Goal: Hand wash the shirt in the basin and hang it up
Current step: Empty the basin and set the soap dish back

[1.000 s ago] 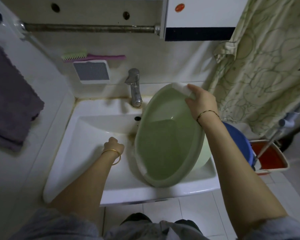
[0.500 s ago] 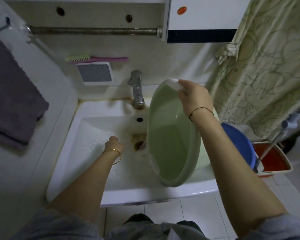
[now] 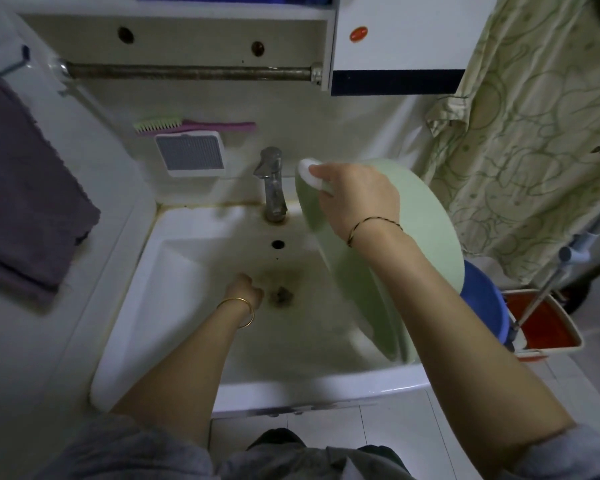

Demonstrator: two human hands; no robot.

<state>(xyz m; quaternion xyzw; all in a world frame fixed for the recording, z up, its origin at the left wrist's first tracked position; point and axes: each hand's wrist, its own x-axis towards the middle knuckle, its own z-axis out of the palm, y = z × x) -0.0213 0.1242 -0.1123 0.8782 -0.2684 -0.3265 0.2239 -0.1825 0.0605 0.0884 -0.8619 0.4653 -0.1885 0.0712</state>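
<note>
- Two hands at work over a white sink [image 3: 142, 282], seen from above.
- Far left: purple towel [image 3: 25, 188] draped on the wall.
- Above the sink: green-and-pink brush [image 3: 191, 125] lying on a white, grey-ribbed holder [image 3: 190, 154]; rusty rail [image 3: 187, 71] higher up.
- Left hand [image 3: 245, 289], gold bangle at the wrist, down in the sink bowl just beside the stained drain [image 3: 282, 294], fingers curled into a loose fist; nothing visibly held.
- Centre: metal tap [image 3: 271, 183] upright behind the overflow hole.
- Right hand [image 3: 355, 199], thin cord at the wrist, gripping the top rim of a pale green basin [image 3: 430, 230], thumb on a white patch there; basin tipped steeply on edge, lower rim down in the sink's right side.
- No shirt in sight in basin or sink.
- Right: blue bucket [image 3: 485, 306], red mop tub [image 3: 551, 327], patterned curtain [image 3: 534, 133].
</note>
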